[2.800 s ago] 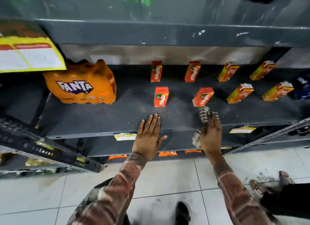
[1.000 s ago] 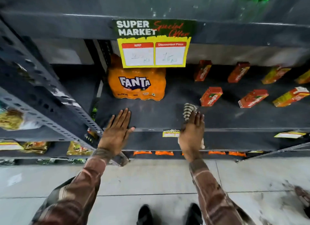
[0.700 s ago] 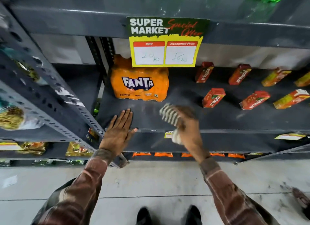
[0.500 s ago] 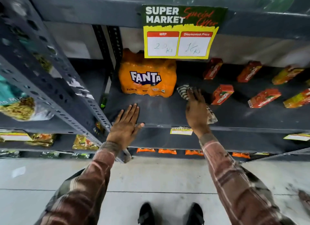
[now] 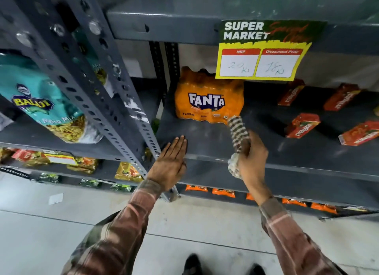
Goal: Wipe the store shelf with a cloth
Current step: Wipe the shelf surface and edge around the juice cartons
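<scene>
**Cloth Held Above the Shelf**

Here, a striped cloth [image 5: 238, 133] was gripped in the closed right hand [image 5: 253, 159], raised above the front of the grey shelf [image 5: 207, 138], near the pack of orange soda [image 5: 208, 99]. The left hand [image 5: 171, 163] was laid flat, fingers spread, on the shelf edge. Red juice cartons [image 5: 303, 124] were seen further right.

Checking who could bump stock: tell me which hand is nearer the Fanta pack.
Right. The right hand holds the striped cloth just below the Fanta pack's right corner; the left hand lies flat on the shelf's front edge, further off.
</scene>
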